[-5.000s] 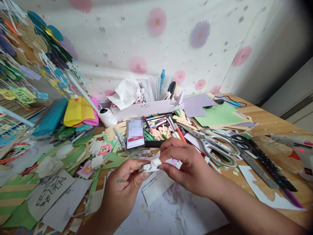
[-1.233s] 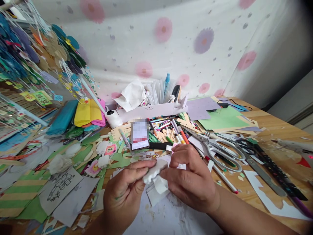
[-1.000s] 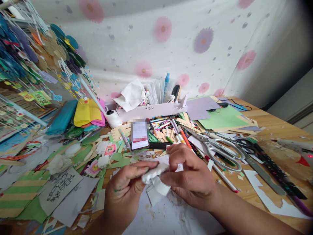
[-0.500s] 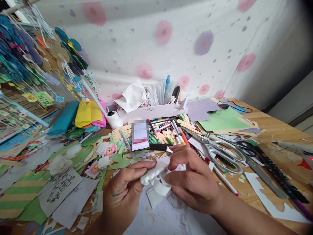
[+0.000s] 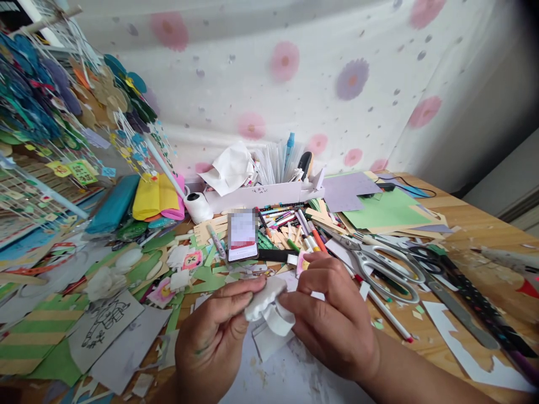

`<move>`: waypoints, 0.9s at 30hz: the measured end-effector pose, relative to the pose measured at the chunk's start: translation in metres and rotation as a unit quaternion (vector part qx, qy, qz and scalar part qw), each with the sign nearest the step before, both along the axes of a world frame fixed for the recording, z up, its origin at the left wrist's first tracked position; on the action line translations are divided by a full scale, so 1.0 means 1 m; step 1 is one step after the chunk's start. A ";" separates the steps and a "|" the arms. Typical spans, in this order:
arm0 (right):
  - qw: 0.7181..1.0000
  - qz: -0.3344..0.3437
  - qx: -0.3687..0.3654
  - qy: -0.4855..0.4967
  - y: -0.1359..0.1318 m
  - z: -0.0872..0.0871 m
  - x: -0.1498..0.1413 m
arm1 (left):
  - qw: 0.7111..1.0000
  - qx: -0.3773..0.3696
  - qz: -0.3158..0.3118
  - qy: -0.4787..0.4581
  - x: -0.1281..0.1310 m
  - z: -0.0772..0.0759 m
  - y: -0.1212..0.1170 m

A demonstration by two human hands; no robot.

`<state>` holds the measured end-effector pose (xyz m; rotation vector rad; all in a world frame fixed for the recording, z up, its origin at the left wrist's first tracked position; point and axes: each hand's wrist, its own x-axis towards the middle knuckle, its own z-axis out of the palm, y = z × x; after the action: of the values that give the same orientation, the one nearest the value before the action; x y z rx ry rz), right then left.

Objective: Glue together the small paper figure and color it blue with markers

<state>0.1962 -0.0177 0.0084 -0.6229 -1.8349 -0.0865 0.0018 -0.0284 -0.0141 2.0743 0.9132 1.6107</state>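
as the left hand (image 5: 213, 334) pinches the white piece (image 5: 264, 297), likely for steadiness, i can't tell if the right hand (image 5: 336, 318) pinches its near strip (image 5: 278, 322).

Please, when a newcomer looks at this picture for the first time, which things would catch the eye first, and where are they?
Probably the two hands at the lower middle: the left hand grips a bumpy white piece, with the right hand close to a curled white strip just below it. Colourful cutouts hang at the upper left, and large scissors lie right of the hands.
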 end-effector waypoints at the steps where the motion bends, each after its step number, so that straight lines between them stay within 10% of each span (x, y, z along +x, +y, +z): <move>1: 1.000 -0.004 -0.001 0.000 -0.001 0.000 -0.001 | 1.000 0.000 0.004 0.002 0.000 0.000 0.000; 27: 0.997 0.065 -0.042 0.001 0.005 0.003 -0.001 | 1.000 -0.013 0.006 -0.027 0.005 0.005 0.003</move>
<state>0.1949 -0.0130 0.0112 -0.5615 -1.8792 0.0786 0.0065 -0.0255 -0.0091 2.0017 0.9258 1.6434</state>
